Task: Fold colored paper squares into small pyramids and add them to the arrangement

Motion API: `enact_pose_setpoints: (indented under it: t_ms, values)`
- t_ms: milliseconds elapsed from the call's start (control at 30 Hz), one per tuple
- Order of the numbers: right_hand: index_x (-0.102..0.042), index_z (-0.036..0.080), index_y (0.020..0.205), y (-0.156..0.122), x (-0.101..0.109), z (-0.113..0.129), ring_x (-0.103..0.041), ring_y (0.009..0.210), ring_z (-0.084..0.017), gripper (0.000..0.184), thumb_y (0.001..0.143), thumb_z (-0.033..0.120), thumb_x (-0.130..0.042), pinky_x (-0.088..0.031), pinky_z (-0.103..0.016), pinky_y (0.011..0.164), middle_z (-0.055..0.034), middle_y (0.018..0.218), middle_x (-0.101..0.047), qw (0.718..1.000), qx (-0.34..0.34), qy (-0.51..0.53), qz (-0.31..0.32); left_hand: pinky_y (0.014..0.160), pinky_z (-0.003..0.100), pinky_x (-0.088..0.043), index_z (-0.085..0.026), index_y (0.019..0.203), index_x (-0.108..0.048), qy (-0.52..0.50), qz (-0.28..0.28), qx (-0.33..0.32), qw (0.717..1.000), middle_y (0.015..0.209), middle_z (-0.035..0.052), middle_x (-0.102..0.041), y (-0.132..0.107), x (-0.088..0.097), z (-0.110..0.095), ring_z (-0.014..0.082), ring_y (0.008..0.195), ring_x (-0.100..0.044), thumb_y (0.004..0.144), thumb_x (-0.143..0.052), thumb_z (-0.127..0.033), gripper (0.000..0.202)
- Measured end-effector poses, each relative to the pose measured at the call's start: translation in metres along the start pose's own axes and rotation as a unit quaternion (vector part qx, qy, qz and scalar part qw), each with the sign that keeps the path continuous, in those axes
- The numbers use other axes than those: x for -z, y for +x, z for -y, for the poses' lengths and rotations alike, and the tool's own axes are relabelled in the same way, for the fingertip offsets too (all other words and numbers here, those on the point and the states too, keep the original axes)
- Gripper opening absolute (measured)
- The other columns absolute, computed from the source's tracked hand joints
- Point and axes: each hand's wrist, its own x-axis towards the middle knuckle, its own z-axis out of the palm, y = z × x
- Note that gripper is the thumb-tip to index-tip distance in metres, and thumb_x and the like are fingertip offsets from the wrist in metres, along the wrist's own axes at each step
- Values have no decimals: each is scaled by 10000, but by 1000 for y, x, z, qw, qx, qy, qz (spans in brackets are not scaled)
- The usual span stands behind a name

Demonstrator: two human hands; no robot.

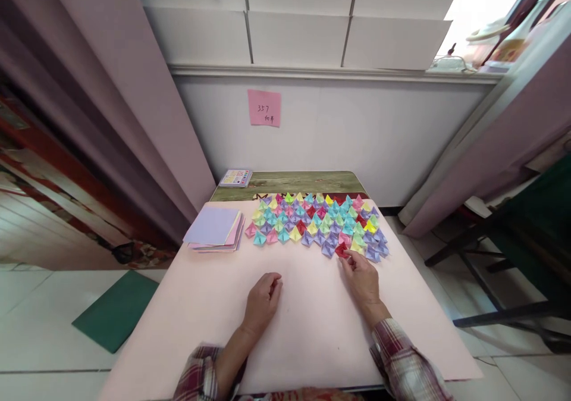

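My right hand [362,277] reaches to the front edge of a group of small folded-paper pieces, thumb and fingers pinching a dark red origami piece [341,250]. A purple origami piece [328,249] sits just left of it, and a pale yellow origami piece [357,247] to its right. Resting on the pink table cover [303,323], my left hand [262,301] is closed, its fingers curled in and nothing showing in them. The many origami pieces stand close together in rough rows, in blue, green, pink, purple, yellow and red.
A stack of coloured paper sheets [213,228] lies on the table's left, with a printed packet [236,178] behind it. A pink note [264,108] is stuck to the wall. A dark stool [504,258] stands at right; a green sheet [116,312] is on the floor.
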Motion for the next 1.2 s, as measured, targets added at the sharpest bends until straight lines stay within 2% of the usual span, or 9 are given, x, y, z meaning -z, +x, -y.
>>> enact_pose_setpoints:
  t_ms: [100, 267, 400, 567, 733, 867, 933, 1067, 1200]
  values:
    - [-687, 223, 1018, 4, -6, 2, -617, 705, -164, 266, 892, 381, -514, -412, -244, 635, -37, 828, -690, 1000, 7, -13, 15, 710, 302, -496, -219, 974, -587, -5, 1, -2, 1000, 880, 30, -631, 1, 1, -1, 175, 766, -607, 927, -459, -296, 157]
    - [-701, 212, 901, 4, -5, 3, -602, 711, -168, 259, 911, 324, -469, -394, -251, 638, -51, 813, -675, 999, 16, -33, 34, 715, 305, -502, -219, 969, -590, -9, 3, 1, 1000, 881, 33, -641, 0, 3, -2, 179, 775, -614, 927, -454, -302, 165]
    - [-698, 200, 920, 4, 1, 0, -613, 751, -166, 266, 920, 307, -455, -406, -248, 675, -58, 862, -683, 998, 26, -35, 44, 706, 311, -507, -225, 961, -596, -6, 1, 1, 1000, 874, 36, -647, 1, 3, -3, 185, 764, -618, 922, -450, -298, 168]
    - [-700, 190, 897, 9, -1, 0, -616, 745, -163, 266, 915, 296, -456, -412, -244, 678, -60, 839, -684, 998, 22, -34, 39, 695, 309, -512, -229, 938, -603, -7, -3, 1, 1000, 856, 32, -650, 1, 4, -6, 183, 750, -623, 914, -461, -299, 160]
    - [-704, 187, 958, 12, -2, 6, -624, 735, -173, 301, 921, 351, -455, -404, -242, 637, -66, 837, -698, 999, 4, -35, 19, 706, 305, -520, -224, 950, -609, -20, -8, 3, 1000, 875, 35, -658, -1, 4, -4, 182, 766, -633, 906, -471, -290, 159]
    - [-693, 201, 1076, -5, 5, 24, -638, 689, -172, 375, 929, 452, -456, -408, -244, 627, -58, 841, -724, 1000, -7, -23, 5, 698, 303, -531, -218, 978, -631, -54, -28, 16, 998, 889, 40, -676, -3, 1, 0, 182, 766, -643, 889, -498, -304, 182]
    - [-713, 197, 1002, -18, 6, 39, -652, 688, -171, 372, 932, 462, -461, -428, -244, 659, -65, 847, -735, 996, 15, 57, 62, 678, 298, -534, -209, 986, -636, -82, -45, 38, 995, 857, 36, -679, -3, 1, 0, 177, 741, -646, 880, -514, -326, 200]
    - [-710, 221, 783, -43, 2, 64, -597, 516, -139, 385, 933, 475, -463, -410, -220, 543, -1, 590, -667, 984, 51, 110, 134, 651, 284, -531, -197, 955, -643, -105, -93, 74, 987, 809, 25, -662, 4, 9, -1, 163, 702, -635, 863, -535, -349, 208]
    - [-703, 226, 829, -57, -7, 67, -635, 585, -173, 390, 929, 495, -439, -434, -246, 563, -22, 661, -698, 970, 48, 146, 188, 689, 292, -522, -203, 862, -657, 11, -168, 49, 985, 843, 31, -646, 25, 44, 13, 163, 728, -616, 839, -555, -315, 153]
